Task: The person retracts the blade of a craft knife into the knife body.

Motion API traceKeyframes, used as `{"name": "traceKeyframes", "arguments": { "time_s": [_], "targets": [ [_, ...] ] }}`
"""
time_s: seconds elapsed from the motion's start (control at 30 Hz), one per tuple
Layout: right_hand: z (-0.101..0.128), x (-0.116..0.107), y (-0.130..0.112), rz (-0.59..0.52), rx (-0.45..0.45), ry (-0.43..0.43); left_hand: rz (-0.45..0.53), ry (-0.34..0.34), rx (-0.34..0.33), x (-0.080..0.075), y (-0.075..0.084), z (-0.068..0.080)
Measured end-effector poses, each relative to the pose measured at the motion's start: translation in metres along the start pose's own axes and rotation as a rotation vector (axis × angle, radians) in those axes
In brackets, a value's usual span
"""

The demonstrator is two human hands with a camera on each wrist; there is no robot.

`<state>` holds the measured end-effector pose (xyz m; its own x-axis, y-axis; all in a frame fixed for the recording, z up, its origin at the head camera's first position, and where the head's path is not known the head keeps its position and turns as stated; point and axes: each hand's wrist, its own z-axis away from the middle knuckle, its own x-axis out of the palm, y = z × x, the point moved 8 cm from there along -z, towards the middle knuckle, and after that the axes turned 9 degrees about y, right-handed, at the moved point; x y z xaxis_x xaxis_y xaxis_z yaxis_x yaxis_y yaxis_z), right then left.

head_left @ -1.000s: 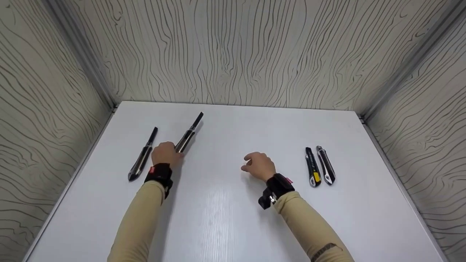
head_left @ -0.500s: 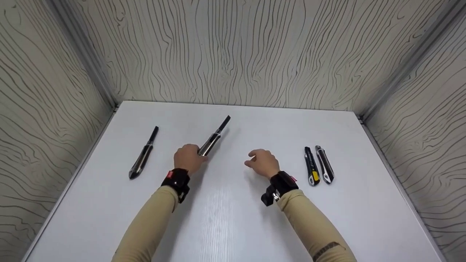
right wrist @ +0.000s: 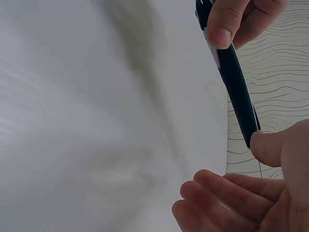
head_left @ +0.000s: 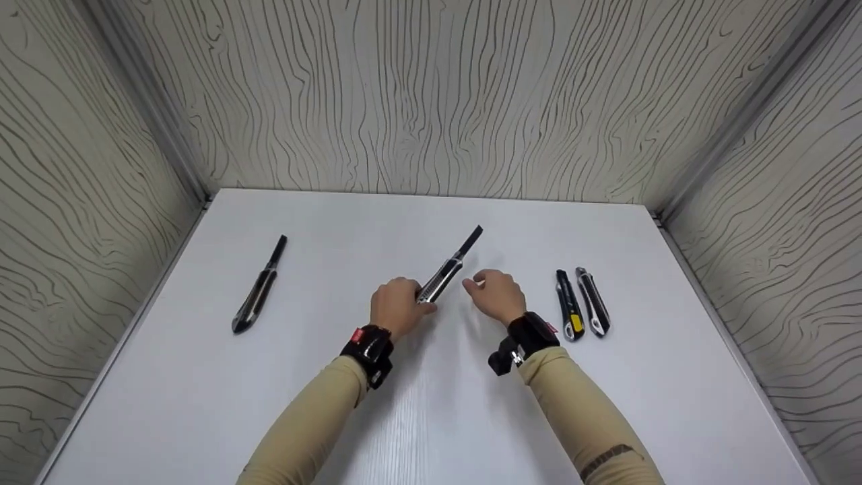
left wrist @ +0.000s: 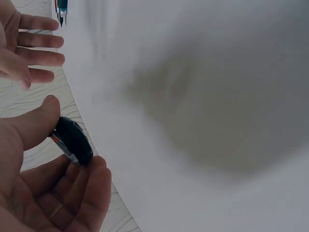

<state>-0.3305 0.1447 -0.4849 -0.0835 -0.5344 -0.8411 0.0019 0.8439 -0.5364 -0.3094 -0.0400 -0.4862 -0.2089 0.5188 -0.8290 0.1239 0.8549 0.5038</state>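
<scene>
My left hand grips the handle of a black and silver utility knife above the middle of the white table. Its dark blade end points up and to the right. In the left wrist view the thumb and fingers pinch the knife's butt. My right hand hovers just right of the knife with loosely curled fingers and holds nothing. In the right wrist view the knife runs from the left hand's fingers down to my right thumb, which is at its end.
Another long black knife lies on the table's left side. Two shorter utility knives, one with a yellow slider and one silver and black, lie side by side to the right. Patterned walls enclose the table on three sides.
My left hand has carried the knife from the table's left side to the middle, close to the right hand. The right hand has shifted slightly right and up.
</scene>
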Motion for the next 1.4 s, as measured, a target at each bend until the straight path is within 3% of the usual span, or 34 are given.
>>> {"name": "traceKeyframes", "arguments": {
  "time_s": [0.17, 0.47, 0.67, 0.83, 0.93, 1.2, 1.4],
  "targets": [
    [-0.002, 0.001, 0.005, -0.025, 0.022, 0.001, -0.004, -0.007, 0.039, 0.006, 0.017, 0.007],
    [-0.003, 0.017, 0.023, -0.485, 0.289, -0.085, 0.007, -0.02, 0.096, 0.013, 0.035, 0.018],
    [-0.004, 0.026, 0.026, -0.653, 0.361, -0.129, -0.016, -0.013, 0.085, 0.02, 0.034, 0.021],
    [-0.004, 0.029, 0.025, -0.703, 0.365, -0.163, -0.004, -0.014, 0.073, 0.024, 0.036, 0.024],
    [-0.005, 0.028, 0.024, -0.696, 0.343, -0.181, 0.091, -0.066, 0.044, 0.027, 0.035, 0.025],
    [-0.009, 0.022, 0.022, -0.701, 0.256, -0.218, 0.533, -0.322, -0.069, 0.036, 0.025, 0.025],
    [-0.009, 0.023, 0.023, -0.702, 0.213, -0.246, 0.734, -0.507, -0.171, 0.052, 0.02, 0.037]
  ]
}}
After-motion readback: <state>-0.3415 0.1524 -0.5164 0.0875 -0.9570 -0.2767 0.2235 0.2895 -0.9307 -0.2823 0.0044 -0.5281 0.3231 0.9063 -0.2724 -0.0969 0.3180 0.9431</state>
